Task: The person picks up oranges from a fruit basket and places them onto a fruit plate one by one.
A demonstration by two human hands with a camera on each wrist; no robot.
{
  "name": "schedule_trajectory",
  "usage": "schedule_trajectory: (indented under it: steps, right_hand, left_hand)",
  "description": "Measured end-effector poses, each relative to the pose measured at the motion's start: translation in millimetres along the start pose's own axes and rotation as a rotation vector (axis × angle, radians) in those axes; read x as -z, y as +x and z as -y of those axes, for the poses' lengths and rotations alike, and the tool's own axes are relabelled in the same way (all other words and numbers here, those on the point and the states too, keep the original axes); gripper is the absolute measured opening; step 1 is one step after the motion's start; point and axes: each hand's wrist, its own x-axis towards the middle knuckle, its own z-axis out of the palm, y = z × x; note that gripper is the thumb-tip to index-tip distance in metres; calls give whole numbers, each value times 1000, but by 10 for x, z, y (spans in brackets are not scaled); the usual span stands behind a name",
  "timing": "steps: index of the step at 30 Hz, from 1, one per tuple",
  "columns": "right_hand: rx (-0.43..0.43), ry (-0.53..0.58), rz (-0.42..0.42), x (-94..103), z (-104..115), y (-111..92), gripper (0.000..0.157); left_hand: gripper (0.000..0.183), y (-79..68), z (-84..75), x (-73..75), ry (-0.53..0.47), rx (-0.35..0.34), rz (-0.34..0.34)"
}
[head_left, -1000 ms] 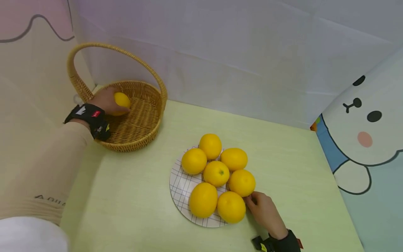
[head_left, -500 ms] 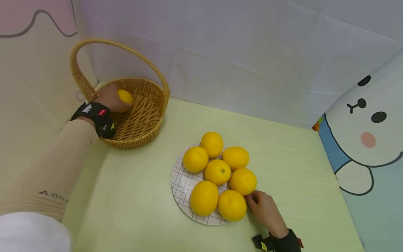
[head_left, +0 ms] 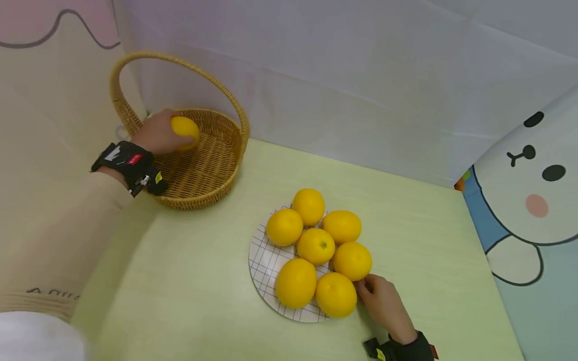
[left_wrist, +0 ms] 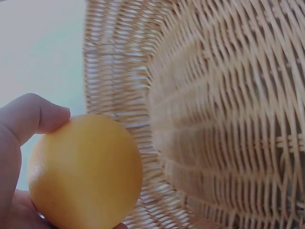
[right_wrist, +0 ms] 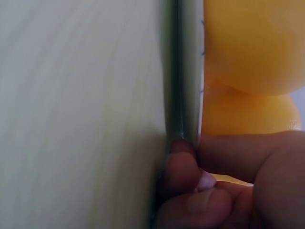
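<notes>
The left hand [head_left: 155, 134] grips an orange [head_left: 184, 128], thumb and fingers curled round it, above the far-left part of the basket [head_left: 217, 170]. In the left wrist view the orange [left_wrist: 86, 171] sits in the palm with the thumb [left_wrist: 33, 114] over its top, the wicker wall [left_wrist: 219, 124] just beyond it; I cannot tell whether fruit and wicker touch.

The basket stands at the far left of the table [head_left: 189, 281], its handle [head_left: 180, 62] arching over the hand. Nothing else shows inside it.

To the right, nearer the middle, a gridded plate [head_left: 264, 268] carries six more oranges [head_left: 316, 245] packed close together. The right hand [head_left: 384, 303] is at the plate's near-right edge; in the right wrist view its fingers [right_wrist: 183, 167] are curled against the rim [right_wrist: 188, 71], apparently pinching it.

Risks, as I judge them: the orange is smooth and round, so a loosening grip could let it drop and roll about the shallow basket. The wrist lies close to the basket rim and under the handle, so a careless lift could knock or tip the basket. If the right hand tilts the plate, the crowded oranges could roll off onto the table.
</notes>
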Motion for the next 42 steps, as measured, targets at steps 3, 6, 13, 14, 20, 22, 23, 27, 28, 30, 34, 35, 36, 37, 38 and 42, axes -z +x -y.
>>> schedule_trajectory:
  steps: [3,6,13,14,20,22,23,27,28,30,34,35,36,37,38,42]
  right_hand:
    - [-10,5,3,6,-8,-3,25]
    - [-14,11,8,2,-16,-5,25]
    - [-11,0,12,3,-19,-9,26]
    - [-11,-1,12,6,-17,-8,26]
    - [3,-6,11,21,0,-7,26]
    - [2,-5,13,22,2,-9,26]
    - [0,-3,14,21,2,-9,26]
    - [-4,1,17,19,5,-4,26]
    - [-4,2,17,19,5,-3,26]
    - [-2,3,15,15,5,0,26]
    - [-2,4,15,4,2,-2,26]
    - [-2,4,14,2,0,-3,26]
    - [-2,5,14,1,-1,-6,26]
    - [-2,4,14,0,-2,-7,27]
    - [-3,6,15,-1,-4,-9,27]
    - [-2,0,12,2,-6,-9,26]
  left_hand:
    - [83,-66,-69,29,-13,-18,4]
    - [85,-153,-153,57,-34,-36,2]
    - [87,-409,-359,111,-60,-70,4]
    - [87,-452,-381,118,-59,-81,12]
    - [79,-692,-488,106,-53,-180,34]
    - [76,-773,-541,90,-52,-212,34]
    - [74,-819,-571,82,-55,-230,37]
    - [72,-1001,-713,40,-66,-283,66]
    - [71,-1045,-747,22,-71,-301,72]
    - [69,-1131,-809,-19,-82,-340,90]
    - [66,-1300,-898,-121,-121,-416,142]
    - [67,-1340,-915,-152,-130,-434,157]
    - [67,-1377,-930,-189,-136,-452,169]
    - [68,-1414,-945,-230,-143,-470,182]
    - [68,-1449,-956,-276,-151,-492,196]
    - [68,-1577,-992,-508,-216,-517,298]
